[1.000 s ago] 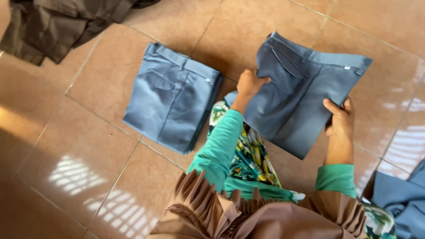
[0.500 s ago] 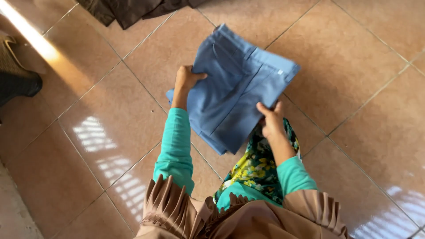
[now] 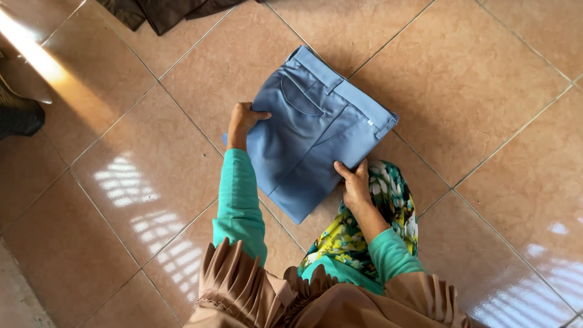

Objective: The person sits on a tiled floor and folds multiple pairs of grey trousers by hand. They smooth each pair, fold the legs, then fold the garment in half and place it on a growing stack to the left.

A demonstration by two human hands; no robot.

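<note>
A folded pair of grey-blue trousers point(image 3: 313, 133) lies low over the tiled floor, waistband toward the upper right, back pocket up. My left hand point(image 3: 243, 118) grips its left edge, thumb on top. My right hand point(image 3: 354, 182) holds its lower right edge. Another folded blue garment seems to lie under it; only a sliver shows at the left edge. Both sleeves are teal. My knee in green and yellow floral cloth point(image 3: 370, 225) sits just below the trousers.
Dark brown clothing point(image 3: 164, 9) lies at the top edge. A dark object point(image 3: 18, 115) sits at the far left. Shiny tan floor tiles point(image 3: 498, 121) surround the trousers. A pleated beige cloth point(image 3: 291, 297) hangs at the bottom.
Both hands carried the folded trousers leftward from my right side and lowered them onto the other folded blue pair, which is now covered. The view shifted left with them.
</note>
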